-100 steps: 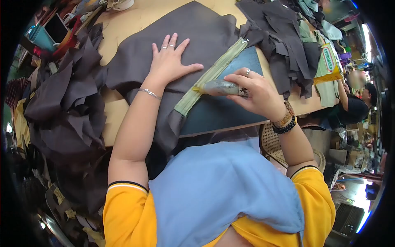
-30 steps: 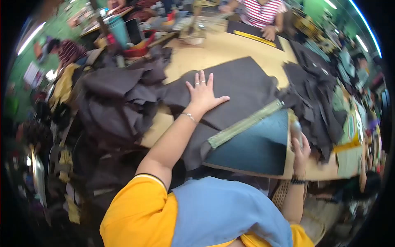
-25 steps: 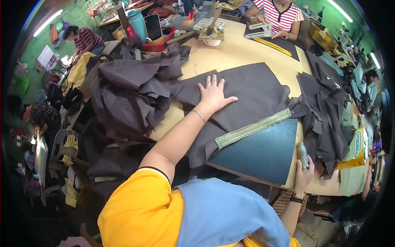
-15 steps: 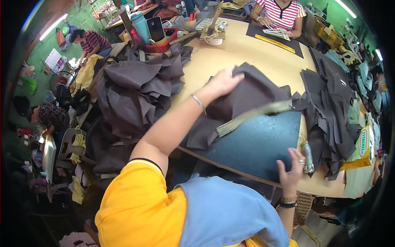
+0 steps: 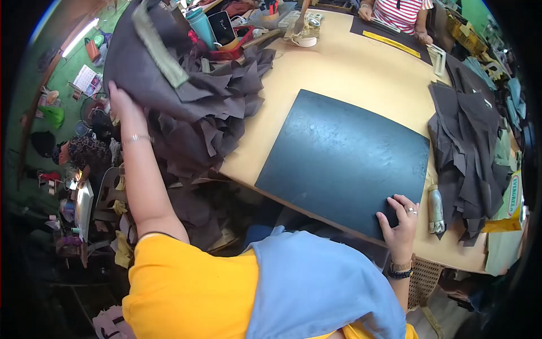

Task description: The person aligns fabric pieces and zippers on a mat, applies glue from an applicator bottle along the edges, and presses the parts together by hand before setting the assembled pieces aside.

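At the upper left, my left hand (image 5: pixel 123 103) grips the edge of a dark brown piece (image 5: pixel 135 70) with a green zipper strip (image 5: pixel 158 48) on it. That piece is raised over a heap of dark brown material (image 5: pixel 209 127). My right hand (image 5: pixel 401 221) rests on the near right corner of a black board (image 5: pixel 347 161), its fingers apart and holding nothing. Just right of that hand a worn, bottle-like tool (image 5: pixel 435 209) lies on the table.
The pale table (image 5: pixel 333 62) carries dark pieces (image 5: pixel 468 152) at the right, beside a yellow Evergreen box (image 5: pixel 511 203). A white bowl (image 5: pixel 305 42) with a brush and a red tray (image 5: pixel 243 42) stand at the back. Across sits a person in a striped shirt (image 5: pixel 401 14).
My left hand has lifted the zippered piece off the black board and carried it left over the heap. My right hand set down the tool and now rests on the board.
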`<state>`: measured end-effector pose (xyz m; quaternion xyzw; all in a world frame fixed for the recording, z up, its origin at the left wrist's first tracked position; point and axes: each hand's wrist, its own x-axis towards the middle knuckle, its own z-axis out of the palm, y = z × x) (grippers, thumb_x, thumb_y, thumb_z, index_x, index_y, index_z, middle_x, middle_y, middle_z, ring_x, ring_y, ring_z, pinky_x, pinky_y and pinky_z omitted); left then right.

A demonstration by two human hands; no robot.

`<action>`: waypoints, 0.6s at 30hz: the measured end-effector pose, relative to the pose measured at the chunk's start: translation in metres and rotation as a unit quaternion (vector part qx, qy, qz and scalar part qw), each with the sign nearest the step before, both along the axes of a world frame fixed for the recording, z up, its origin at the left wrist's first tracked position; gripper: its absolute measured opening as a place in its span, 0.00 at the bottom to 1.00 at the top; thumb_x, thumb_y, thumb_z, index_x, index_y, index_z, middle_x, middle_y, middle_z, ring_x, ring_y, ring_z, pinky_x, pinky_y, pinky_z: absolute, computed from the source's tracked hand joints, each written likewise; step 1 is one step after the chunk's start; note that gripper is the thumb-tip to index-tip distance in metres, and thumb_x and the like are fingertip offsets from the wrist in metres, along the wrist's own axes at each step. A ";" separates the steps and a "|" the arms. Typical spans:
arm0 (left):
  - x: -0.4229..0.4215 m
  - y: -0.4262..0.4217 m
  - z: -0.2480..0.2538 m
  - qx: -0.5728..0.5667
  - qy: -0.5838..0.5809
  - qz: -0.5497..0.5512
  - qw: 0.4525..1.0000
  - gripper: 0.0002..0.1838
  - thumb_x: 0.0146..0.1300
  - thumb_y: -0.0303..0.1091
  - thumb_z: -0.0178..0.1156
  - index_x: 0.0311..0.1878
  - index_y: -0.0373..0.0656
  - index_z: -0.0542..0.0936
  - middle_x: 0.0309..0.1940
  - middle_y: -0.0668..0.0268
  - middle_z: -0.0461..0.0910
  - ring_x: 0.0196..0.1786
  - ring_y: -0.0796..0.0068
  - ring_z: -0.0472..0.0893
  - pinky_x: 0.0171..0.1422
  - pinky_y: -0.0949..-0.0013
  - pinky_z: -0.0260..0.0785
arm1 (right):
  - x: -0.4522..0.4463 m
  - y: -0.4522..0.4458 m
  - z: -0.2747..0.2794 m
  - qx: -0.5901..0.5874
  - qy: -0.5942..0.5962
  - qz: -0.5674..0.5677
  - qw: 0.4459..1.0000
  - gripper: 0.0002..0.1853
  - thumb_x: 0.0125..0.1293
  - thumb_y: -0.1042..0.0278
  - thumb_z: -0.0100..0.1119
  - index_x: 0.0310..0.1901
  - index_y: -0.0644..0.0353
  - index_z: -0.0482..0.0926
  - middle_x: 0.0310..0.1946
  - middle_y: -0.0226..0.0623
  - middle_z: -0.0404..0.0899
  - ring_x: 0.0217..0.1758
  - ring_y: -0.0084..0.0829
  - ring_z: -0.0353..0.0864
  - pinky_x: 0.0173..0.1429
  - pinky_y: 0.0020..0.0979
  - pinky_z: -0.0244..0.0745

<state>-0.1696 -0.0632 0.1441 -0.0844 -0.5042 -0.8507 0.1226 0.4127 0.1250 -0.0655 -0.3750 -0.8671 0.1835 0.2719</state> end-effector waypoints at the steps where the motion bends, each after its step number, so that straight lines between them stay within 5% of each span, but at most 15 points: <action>1: 0.012 -0.011 -0.017 0.012 -0.001 0.033 0.999 0.29 0.76 0.50 0.52 0.65 0.32 0.74 0.63 0.55 0.77 0.61 0.57 0.79 0.64 0.54 0.74 | 0.000 0.000 0.000 0.000 -0.002 0.001 1.000 0.22 0.54 0.66 0.77 0.52 0.57 0.84 0.55 0.39 0.80 0.62 0.43 0.78 0.76 0.60 0.55; 4: -0.051 -0.078 -0.129 -0.086 -0.096 0.101 0.987 0.26 0.75 0.46 0.56 0.65 0.32 0.74 0.58 0.56 0.79 0.56 0.61 0.80 0.60 0.57 0.75 | 0.000 0.000 0.001 0.001 -0.005 0.002 1.000 0.22 0.54 0.66 0.77 0.51 0.57 0.84 0.55 0.39 0.80 0.63 0.43 0.77 0.76 0.61 0.55; 7: -0.017 -0.095 -0.176 -0.201 -0.195 0.060 0.958 0.28 0.72 0.45 0.62 0.64 0.30 0.76 0.56 0.57 0.81 0.54 0.65 0.81 0.58 0.59 0.75 | -0.001 0.000 0.001 0.004 -0.005 0.003 1.000 0.22 0.54 0.65 0.77 0.51 0.57 0.84 0.55 0.39 0.80 0.62 0.44 0.77 0.75 0.61 0.56; 12: -0.055 -0.120 -0.219 -0.262 -0.157 0.078 0.949 0.30 0.67 0.41 0.67 0.64 0.26 0.75 0.60 0.56 0.80 0.58 0.68 0.81 0.61 0.62 0.74 | -0.001 0.001 -0.001 0.014 -0.011 0.003 1.000 0.20 0.56 0.62 0.75 0.50 0.56 0.85 0.53 0.39 0.81 0.60 0.44 0.78 0.73 0.60 0.58; 13: -0.025 -0.094 -0.198 -0.232 -0.113 -0.045 0.965 0.29 0.67 0.38 0.67 0.64 0.25 0.75 0.60 0.57 0.80 0.57 0.68 0.81 0.62 0.62 0.74 | -0.002 -0.003 0.008 0.016 0.001 0.003 1.000 0.19 0.57 0.60 0.75 0.49 0.55 0.85 0.53 0.38 0.81 0.60 0.43 0.79 0.73 0.59 0.59; 14: -0.034 -0.096 -0.204 -0.283 -0.024 0.016 0.959 0.26 0.67 0.35 0.66 0.61 0.25 0.77 0.56 0.57 0.83 0.52 0.68 0.82 0.60 0.61 0.75 | 0.000 -0.002 0.004 0.022 0.001 -0.001 1.000 0.19 0.57 0.59 0.75 0.48 0.55 0.85 0.52 0.37 0.81 0.60 0.42 0.79 0.74 0.58 0.58; 15: -0.047 -0.098 -0.197 -0.385 -0.068 0.053 0.919 0.22 0.67 0.34 0.66 0.56 0.25 0.80 0.52 0.58 0.84 0.49 0.68 0.82 0.58 0.60 0.76 | 0.001 0.000 0.003 0.013 0.002 0.006 1.000 0.19 0.58 0.58 0.74 0.49 0.55 0.85 0.53 0.36 0.82 0.61 0.41 0.78 0.74 0.59 0.58; 18: -0.079 -0.088 -0.187 -0.394 -0.038 -0.020 0.918 0.27 0.68 0.38 0.67 0.63 0.28 0.76 0.55 0.56 0.82 0.50 0.66 0.82 0.57 0.61 0.77 | 0.001 -0.004 0.004 -0.004 -0.008 -0.006 1.000 0.18 0.61 0.54 0.72 0.49 0.52 0.85 0.54 0.33 0.81 0.63 0.37 0.77 0.75 0.61 0.58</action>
